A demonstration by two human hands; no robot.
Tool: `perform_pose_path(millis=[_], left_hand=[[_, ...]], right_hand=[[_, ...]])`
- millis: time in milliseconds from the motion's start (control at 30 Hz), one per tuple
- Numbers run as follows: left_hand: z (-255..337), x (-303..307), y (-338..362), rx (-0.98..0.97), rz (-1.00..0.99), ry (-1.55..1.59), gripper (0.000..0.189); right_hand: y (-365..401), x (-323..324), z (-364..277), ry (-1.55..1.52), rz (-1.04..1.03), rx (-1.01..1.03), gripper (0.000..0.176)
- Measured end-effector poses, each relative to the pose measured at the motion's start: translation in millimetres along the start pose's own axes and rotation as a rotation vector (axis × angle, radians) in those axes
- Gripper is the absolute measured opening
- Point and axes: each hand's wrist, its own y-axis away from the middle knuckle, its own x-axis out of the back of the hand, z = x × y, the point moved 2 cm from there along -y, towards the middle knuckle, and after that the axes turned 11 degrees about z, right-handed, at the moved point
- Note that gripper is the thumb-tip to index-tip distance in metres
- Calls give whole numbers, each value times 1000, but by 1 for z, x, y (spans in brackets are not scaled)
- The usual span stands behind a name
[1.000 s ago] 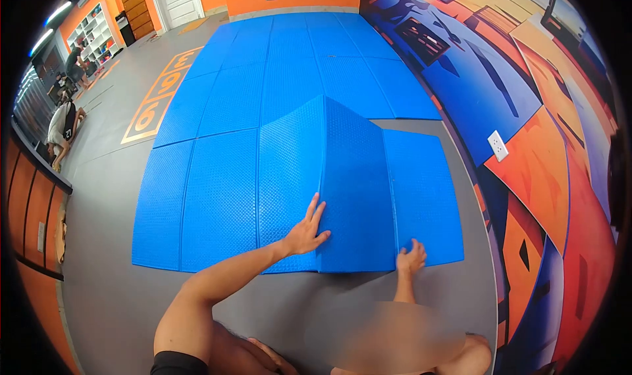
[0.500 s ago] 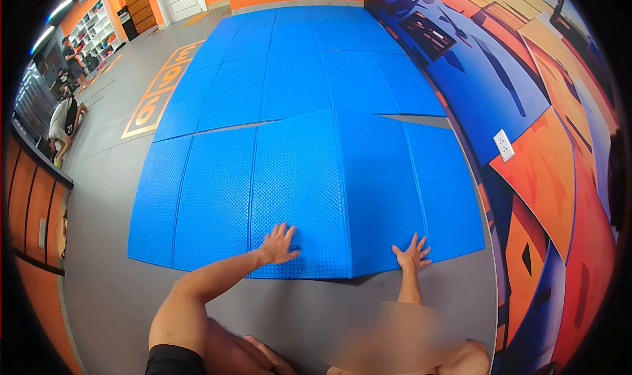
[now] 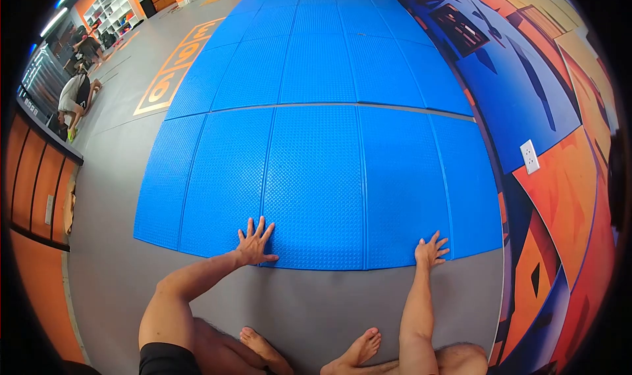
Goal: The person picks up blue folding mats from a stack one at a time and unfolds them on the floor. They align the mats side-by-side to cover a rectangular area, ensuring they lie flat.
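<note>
My left hand (image 3: 255,243) lies with fingers spread on the near edge of a blue folding mat (image 3: 313,191), left of its middle. Near the mat's right end, my right hand (image 3: 431,250) rests on the same edge, its fingers apart. Neither hand holds anything. The near mat lies flat, its panels marked by fold lines. A thin gap separates it from another blue mat (image 3: 319,66) beyond. My bare feet are on the grey floor in front of the mat.
A painted wall with a white outlet (image 3: 529,156) runs along the right. Orange and black panels (image 3: 39,177) stand at the left. Other people are at the far left, one bent over (image 3: 74,99). White shelves (image 3: 110,12) stand behind them.
The raised fold in the near mat has flattened, and the wedge-shaped gaps at its far edge have narrowed to a thin line. My left hand has shifted left. The view has moved slightly.
</note>
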Motion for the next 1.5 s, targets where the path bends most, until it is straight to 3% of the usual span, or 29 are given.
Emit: perform_pose_path(millis=[433, 533, 733, 833, 933, 1000, 1033, 1100, 1167, 1267, 1400, 1500], left_hand=[[17, 10, -9, 20, -5, -19, 117], [18, 13, -9, 28, -4, -36, 116], [23, 21, -4, 34, 26, -78, 114], [24, 18, -7, 18, 56, -85, 115], [18, 12, -7, -28, 89, -114, 114], [16, 14, -10, -52, 99, -112, 113], [22, 35, -9, -38, -4, -135, 108], [0, 20, -23, -63, -4, -21, 104], [7, 50, -12, -86, -54, -43, 97], [45, 83, 20, -129, 119, 167, 96], [110, 151, 90, -100, 343, 693, 94], [150, 215, 148, 96, 274, 773, 93]], right_hand=[[-26, 6, 1, -7, -78, 38, 75], [-30, 12, 8, -48, -86, 131, 82], [-1, 56, -8, -28, -175, 154, 110], [13, 49, -17, -34, -169, 121, 116], [15, 43, -16, -104, -99, 119, 113], [22, 38, -18, -49, -41, 117, 102], [22, 34, -32, -41, -6, 120, 96], [35, 6, -39, 39, 144, 301, 81], [71, 20, -63, -193, 4, 249, 71], [133, 73, -96, -341, -117, 366, 67], [196, 148, -101, -686, -185, 498, 67], [230, 234, -91, -750, -253, 497, 68]])
